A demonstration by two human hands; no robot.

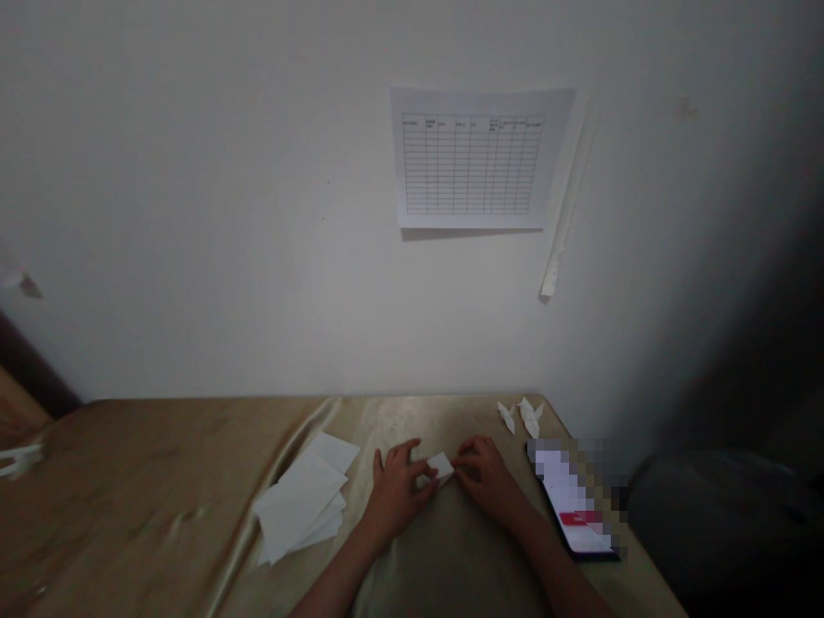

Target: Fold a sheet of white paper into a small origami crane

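Note:
A small folded piece of white paper [441, 466] lies low over the cloth-covered table between my two hands. My left hand [400, 481] has its thumb and index finger on the paper's left side, while its other fingers reach forward. At the paper's right corner, my right hand [484, 472] pinches the edge with thumb and fingertips. To the left of my left hand, several white paper sheets [302, 498] are spread in an overlapping pile. Two small folded paper figures [529, 417] sit near the table's far right corner.
A phone [576, 506] with a lit, partly blurred screen lies along the table's right edge. The gold-brown tablecloth [160, 481] has a raised crease left of centre. On the wall behind hangs a printed table sheet [473, 163]. A dark rounded object [721, 515] stands at right.

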